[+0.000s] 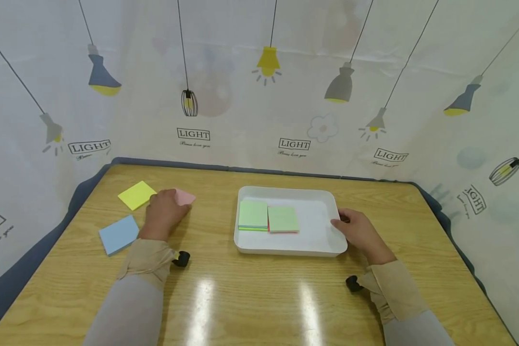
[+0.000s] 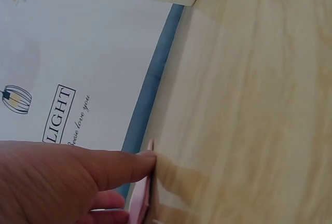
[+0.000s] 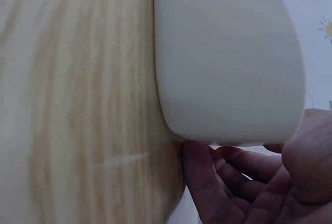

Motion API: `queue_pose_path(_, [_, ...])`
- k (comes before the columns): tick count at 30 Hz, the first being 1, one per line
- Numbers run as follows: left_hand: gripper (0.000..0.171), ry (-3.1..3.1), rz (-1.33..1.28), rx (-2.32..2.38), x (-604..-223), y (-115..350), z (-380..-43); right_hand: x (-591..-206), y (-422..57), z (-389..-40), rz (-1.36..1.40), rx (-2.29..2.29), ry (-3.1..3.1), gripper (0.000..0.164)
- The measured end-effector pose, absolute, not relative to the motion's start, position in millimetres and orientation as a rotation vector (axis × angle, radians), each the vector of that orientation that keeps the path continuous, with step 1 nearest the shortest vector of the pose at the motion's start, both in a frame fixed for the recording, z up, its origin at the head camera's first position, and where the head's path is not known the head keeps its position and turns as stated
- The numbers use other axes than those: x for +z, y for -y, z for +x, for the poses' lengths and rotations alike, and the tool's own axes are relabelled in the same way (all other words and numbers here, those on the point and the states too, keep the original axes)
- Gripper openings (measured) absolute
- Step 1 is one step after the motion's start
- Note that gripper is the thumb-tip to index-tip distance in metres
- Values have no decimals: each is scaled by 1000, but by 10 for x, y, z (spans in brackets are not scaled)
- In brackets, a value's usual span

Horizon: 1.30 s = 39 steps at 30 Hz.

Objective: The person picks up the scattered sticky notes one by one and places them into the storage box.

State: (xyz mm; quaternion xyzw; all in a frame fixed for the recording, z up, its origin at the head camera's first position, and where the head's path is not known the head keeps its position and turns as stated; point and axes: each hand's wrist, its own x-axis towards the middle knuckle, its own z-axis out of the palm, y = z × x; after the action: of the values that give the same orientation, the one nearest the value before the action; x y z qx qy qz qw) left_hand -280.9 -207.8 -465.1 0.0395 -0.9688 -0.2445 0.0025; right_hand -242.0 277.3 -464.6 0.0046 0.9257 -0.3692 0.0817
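My left hand (image 1: 164, 211) pinches a pink sticky note pad (image 1: 183, 197) at the left of the table. In the left wrist view the thumb (image 2: 124, 168) lies against the edge of the pad, with part of it hidden by the hand. My right hand (image 1: 361, 233) grips the right end of a white tray (image 1: 317, 216), thumb over the rim and fingers (image 3: 228, 182) outside along the wall. Inside the tray, two stacks of sticky notes lie side by side: a left stack (image 1: 253, 214) and a right stack (image 1: 283, 219), both light green on top.
Left of my left hand lie a yellow sticky note pad (image 1: 137, 195) and, nearer to me, a blue one (image 1: 118, 234). The wooden table (image 1: 251, 298) ends at a dark blue edge against a printed cloth backdrop (image 1: 238, 115).
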Motion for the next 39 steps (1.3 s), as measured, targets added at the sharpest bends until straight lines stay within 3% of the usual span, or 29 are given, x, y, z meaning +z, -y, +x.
queue_pose_path(27, [93, 3248, 0, -753, -4574, 2192, -2809, -4645, -2801, -2424, -6, -1101, -2758, 52])
queue_pose_path(39, [80, 3250, -5, -971, -4553, 2203, -2799, -4658, -2791, -2429, -4, -1094, -2766, 50])
